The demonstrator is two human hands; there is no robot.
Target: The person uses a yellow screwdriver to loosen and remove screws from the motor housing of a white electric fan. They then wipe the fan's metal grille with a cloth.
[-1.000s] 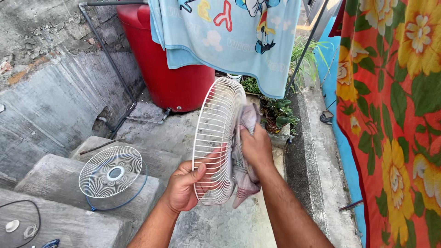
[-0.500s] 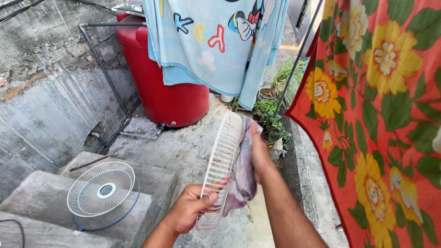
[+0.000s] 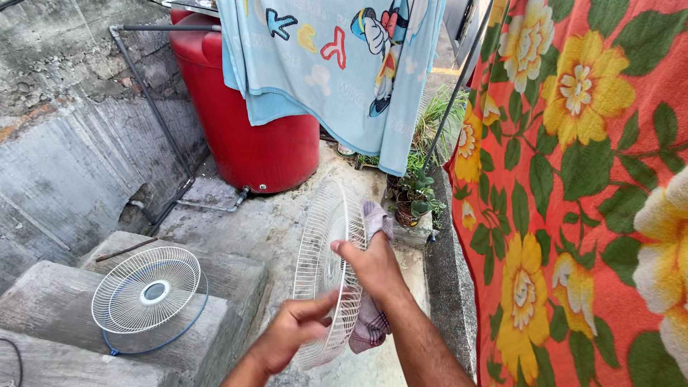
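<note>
Right hand: I see it closed on the cloth, pressing it flat against the back of the grille, thumb hooked over the front wires.
Left hand: fingers pinched on the grille's lower rim, thumb and forefinger pointing toward the right wrist.
Grille: white wire fan guard, held upright and nearly edge-on to me, in the air between both hands, above the concrete floor.
Cloth: pale and checked; 1 end sticks up above the right hand, the other hangs below the wrist behind the wires.
Second grille: white, round, lying flat on a concrete step to my left, well apart from the hands, with a blue ring under it.
Barrel: red, standing against the wall behind the held grille.
Towel: light blue with cartoon prints, hanging in front of the barrel.
Blanket: orange with yellow flowers, hanging just beside my right arm.
Potted plant: small, on the ground just past the cloth.
</note>
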